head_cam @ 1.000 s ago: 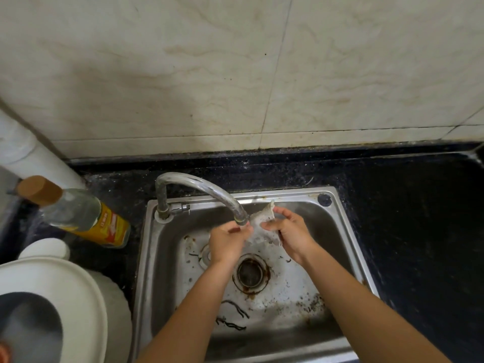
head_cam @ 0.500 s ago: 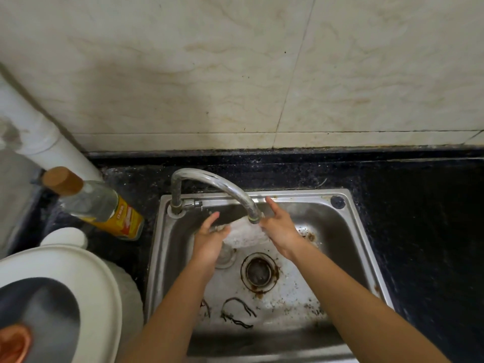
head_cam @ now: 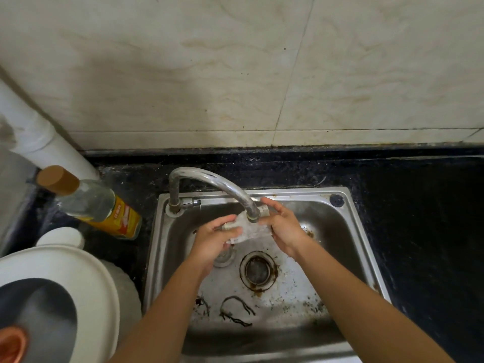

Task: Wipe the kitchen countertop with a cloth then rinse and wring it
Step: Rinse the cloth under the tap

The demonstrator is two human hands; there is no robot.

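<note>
Both hands work inside the sink (head_cam: 301, 193), close under the mouth of the tap (head_cam: 209, 179). The cloth (head_cam: 251, 231) is stretched between them just below the spout, above the sink floor and up-left of the drain (head_cam: 258, 271). The left hand (head_cam: 213, 239) has its grip clamped on the cloth's left end, fingers curled over it. The right hand (head_cam: 284, 229) has its grip closed round the right end, which pokes up beside the spout.

Room is tight at the back: the spout arches right over the cloth and the right hand's fingers sit just beside it. To the front the sink floor lies open, apart from dark strands of debris (head_cam: 235, 310) near the front wall. Both forearms cross the sink's front rim. Right of the sink the dark surface (head_cam: 419, 218) runs wide to the frame edge. On its left a bottle (head_cam: 104, 208) stands just beside the sink rim, with a white pipe (head_cam: 39, 137) behind it and a white container (head_cam: 86, 271) in front. The tiled wall (head_cam: 235, 74) closes off the back.

Half a second ago the left hand's fingers were straight and pointing up, and the right hand lay flat against the cloth; now both curl round it. Whether water is running is hard to tell.
</note>
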